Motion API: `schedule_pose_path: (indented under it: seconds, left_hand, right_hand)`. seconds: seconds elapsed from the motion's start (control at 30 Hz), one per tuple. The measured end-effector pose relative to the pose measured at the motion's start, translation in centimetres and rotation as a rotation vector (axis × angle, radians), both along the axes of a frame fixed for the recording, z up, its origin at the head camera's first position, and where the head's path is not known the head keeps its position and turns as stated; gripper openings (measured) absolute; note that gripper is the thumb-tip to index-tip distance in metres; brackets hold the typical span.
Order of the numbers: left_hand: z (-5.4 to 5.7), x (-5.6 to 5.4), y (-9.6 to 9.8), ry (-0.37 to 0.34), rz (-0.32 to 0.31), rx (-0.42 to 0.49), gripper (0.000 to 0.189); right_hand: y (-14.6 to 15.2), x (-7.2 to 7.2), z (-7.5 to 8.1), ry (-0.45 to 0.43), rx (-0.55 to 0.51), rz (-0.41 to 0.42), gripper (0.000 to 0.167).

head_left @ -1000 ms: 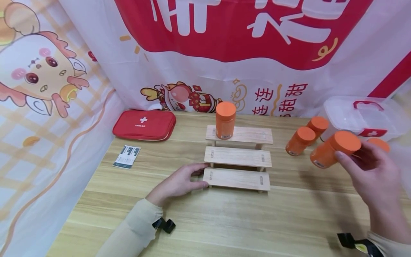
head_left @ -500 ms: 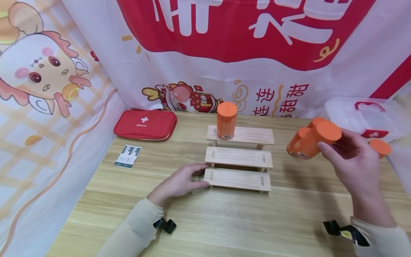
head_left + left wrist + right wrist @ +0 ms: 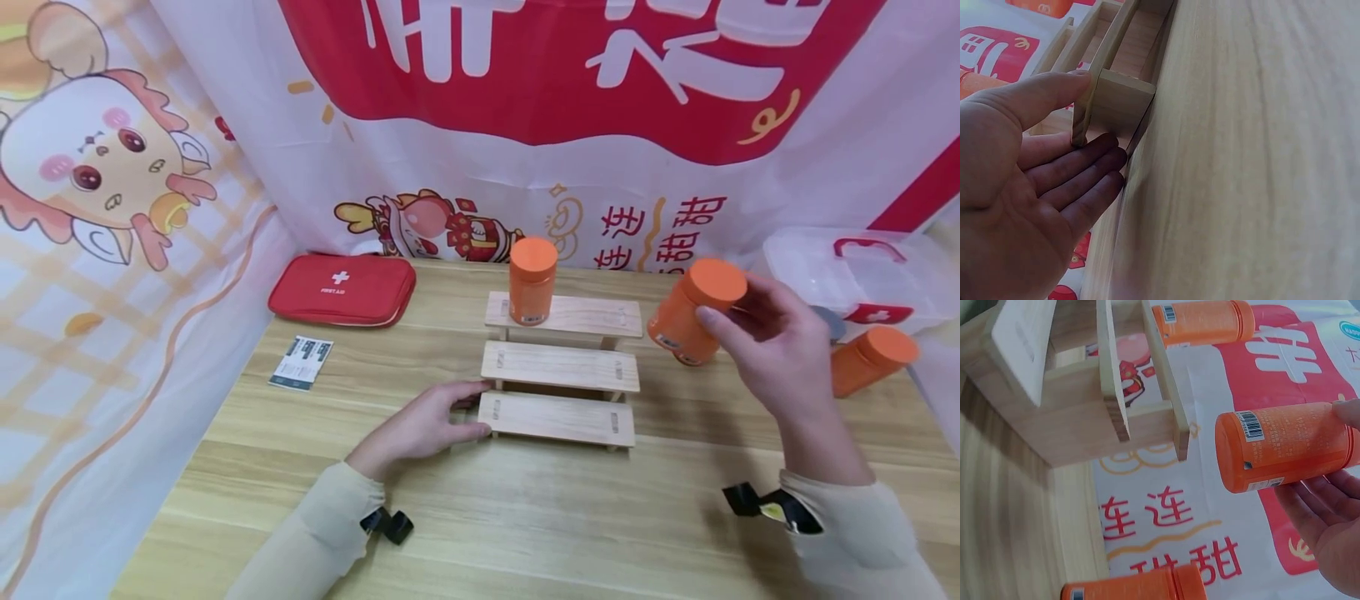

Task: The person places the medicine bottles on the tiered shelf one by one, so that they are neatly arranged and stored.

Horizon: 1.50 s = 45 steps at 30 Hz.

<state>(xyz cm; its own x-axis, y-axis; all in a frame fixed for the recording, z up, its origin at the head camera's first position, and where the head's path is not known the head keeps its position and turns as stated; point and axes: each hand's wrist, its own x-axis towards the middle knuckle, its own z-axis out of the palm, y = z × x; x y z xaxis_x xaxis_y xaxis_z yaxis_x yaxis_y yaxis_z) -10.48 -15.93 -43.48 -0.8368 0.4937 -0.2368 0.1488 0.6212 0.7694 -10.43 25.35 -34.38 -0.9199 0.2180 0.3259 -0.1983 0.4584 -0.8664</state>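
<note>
at the left of the head view a red pouch [image 3: 342, 290] lies flat with a small printed card [image 3: 302, 362] just in front, both i'd guess set aside. in the middle, my left hand [image 3: 420, 421] is at the left end of the lowest step of the wooden stand [image 3: 561, 367], i judge to keep it from sliding. one upright bottle [image 3: 533, 283] sits on the left part of the top step, base fully on the wood, probably for steadiness. to the right, the held bottle [image 3: 690, 310] tilts above the table [image 3: 570, 533], gripped high near its cap, presumably to leave its base free. another bottle's base [image 3: 692, 361] peeps out beneath it; the far bottle [image 3: 873, 360] stands near the plastic box [image 3: 843, 258].

as for fingers: left thumb and forefinger pinch the step's end, board-wide apart, the other three stretched out below. my right hand [image 3: 783, 350] opens only to the bottle's width, thumb on the near side, fingers round the other.
</note>
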Motion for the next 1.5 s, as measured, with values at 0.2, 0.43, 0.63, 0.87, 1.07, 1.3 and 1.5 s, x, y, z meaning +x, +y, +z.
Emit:
schedule_pose_path:
  seconds: [0.2,0.43,0.63,0.87,1.07,1.3,1.5]
  left_hand:
    - [0.0,0.0,0.0,0.000,0.002,-0.001,0.067]
    - [-0.1,0.0,0.0,0.023,-0.005,-0.002,0.067]
    - [-0.2,0.0,-0.1,0.026,-0.004,-0.002,0.067]
    - [-0.3,-0.1,-0.1,0.039,-0.009,0.001,0.067]
    - [-0.4,-0.1,0.0,0.019,-0.006,0.007,0.066]
    - [-0.4,0.0,0.0,0.026,-0.003,-0.016,0.068]
    - [-0.2,0.0,0.0,0.021,0.002,-0.014,0.068]
  right_hand:
    - [-1.5,-1.2,0.2,0.041,0.000,0.069,0.058]
    - [-3.3,-2.5,0.2,0.060,0.007,0.164,0.057]
    - [-4.7,-3.4,0.1,0.033,0.007,0.200,0.058]
    - [-5.7,-4.5,0.1,-0.007,0.014,0.218,0.058]
    - [-6.0,-4.8,0.0,-0.024,0.029,0.210,0.059]
    - [-6.3,-4.7,-0.3,-0.032,0.031,0.229,0.059]
    - [-6.7,-4.8,-0.3,-0.012,0.016,0.251,0.056]
